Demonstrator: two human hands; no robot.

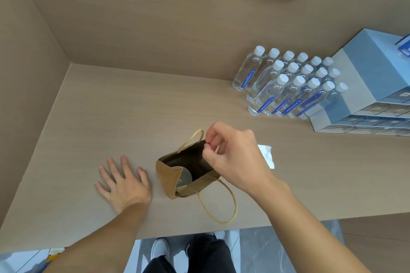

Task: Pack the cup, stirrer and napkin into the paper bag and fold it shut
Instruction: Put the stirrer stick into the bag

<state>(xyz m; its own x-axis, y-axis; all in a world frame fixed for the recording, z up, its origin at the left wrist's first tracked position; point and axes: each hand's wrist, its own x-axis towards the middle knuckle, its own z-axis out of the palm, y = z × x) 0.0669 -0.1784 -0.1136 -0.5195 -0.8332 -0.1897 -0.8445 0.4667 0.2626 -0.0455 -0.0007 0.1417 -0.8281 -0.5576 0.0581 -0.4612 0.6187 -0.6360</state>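
Observation:
A small brown paper bag (168, 180) stands open on the counter, with one twine handle lying toward the front edge. Inside it I see the round pale lid of the cup (185, 178). My right hand (233, 157) hovers over the bag's right side, with thumb and forefinger pinched together at the far rim. No stirrer shows in the frame. A white napkin (267, 154) lies on the counter just behind my right hand, partly hidden by it. My left hand (123, 182) rests flat on the counter left of the bag, fingers spread, holding nothing.
Several clear water bottles (286, 86) with white caps stand grouped at the back right, next to stacked grey-blue boxes (366, 86). Beige panels wall the counter (111, 106) at the left and back. Its front edge runs just below the bag.

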